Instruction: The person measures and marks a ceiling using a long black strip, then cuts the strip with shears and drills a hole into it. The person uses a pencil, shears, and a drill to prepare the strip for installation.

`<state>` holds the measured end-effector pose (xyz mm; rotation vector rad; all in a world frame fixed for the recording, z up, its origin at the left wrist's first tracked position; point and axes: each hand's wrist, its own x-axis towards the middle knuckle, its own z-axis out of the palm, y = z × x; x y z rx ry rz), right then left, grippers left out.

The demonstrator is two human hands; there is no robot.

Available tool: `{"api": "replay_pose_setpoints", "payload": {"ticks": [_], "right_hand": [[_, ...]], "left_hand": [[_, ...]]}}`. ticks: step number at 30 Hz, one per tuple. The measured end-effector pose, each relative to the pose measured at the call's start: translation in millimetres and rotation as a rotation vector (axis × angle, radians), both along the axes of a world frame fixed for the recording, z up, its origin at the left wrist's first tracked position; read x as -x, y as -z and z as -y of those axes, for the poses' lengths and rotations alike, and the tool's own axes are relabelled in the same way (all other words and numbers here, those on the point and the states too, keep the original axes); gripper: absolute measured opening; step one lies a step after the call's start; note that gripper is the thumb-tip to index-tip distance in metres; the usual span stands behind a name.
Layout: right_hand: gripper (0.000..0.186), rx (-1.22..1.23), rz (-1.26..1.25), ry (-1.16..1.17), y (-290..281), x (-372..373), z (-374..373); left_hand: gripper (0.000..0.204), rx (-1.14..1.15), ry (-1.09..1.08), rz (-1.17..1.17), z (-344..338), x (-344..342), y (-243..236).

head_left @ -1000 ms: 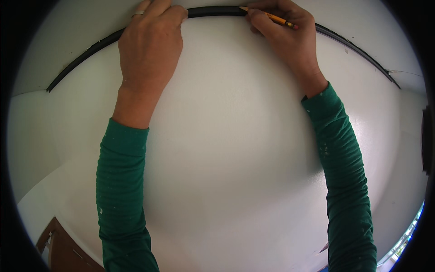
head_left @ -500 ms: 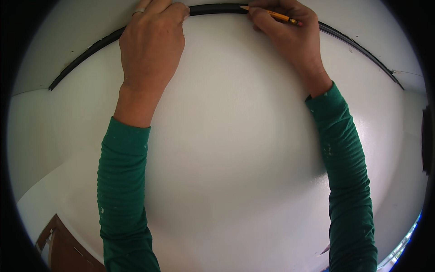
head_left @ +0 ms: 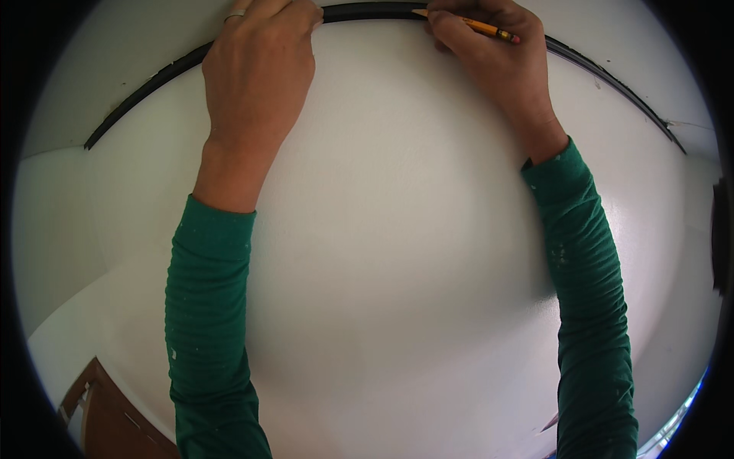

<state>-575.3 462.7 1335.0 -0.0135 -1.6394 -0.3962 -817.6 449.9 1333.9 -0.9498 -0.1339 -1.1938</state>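
A long black strip [head_left: 371, 11] runs along the top of the white wall, where it meets the ceiling, and looks bowed in this view. My left hand [head_left: 261, 80], with a ring on one finger, has its bent fingers on the strip left of centre; the fingertips are partly cut off by the upper edge. Between the fingers of my right hand [head_left: 501, 65] is a yellow pencil [head_left: 482, 28] with a pink eraser. Its sharpened tip points left and lies against the strip, in the stretch between my hands.
The broad white wall [head_left: 397, 214] fills the middle. Chipped patches mark the ceiling [head_left: 115, 69] along the strip. A brown wooden door [head_left: 115, 421] shows at the lower left. At the right rim stands a dark object [head_left: 720, 237] that I cannot make out, with a bright window-like patch [head_left: 677, 428] below.
The view has shifted slightly, with the strip a little higher in it. My right hand and the pencil sit slightly farther right. Both hands keep their grips.
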Motion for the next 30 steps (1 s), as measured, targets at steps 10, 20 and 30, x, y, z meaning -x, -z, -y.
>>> {"api": "replay_pose_setpoints", "payload": {"ticks": [10, 20, 30], "right_hand": [[0.001, -0.046, 0.033, -0.051, 1.8, 0.6, -1.2], [0.008, -0.012, 0.039, -0.083, 5.8, 2.4, 4.7], [0.015, -0.14, -0.107, 0.209, 11.9, 9.3, 5.9]], "left_hand": [[0.012, 0.017, 0.003, 0.005, 3.0, 0.6, 0.5], [0.013, 0.018, -0.004, 0.005, 5.6, 1.3, 1.4], [0.013, -0.002, 0.005, -0.006, 0.6, 4.6, 0.4]]}}
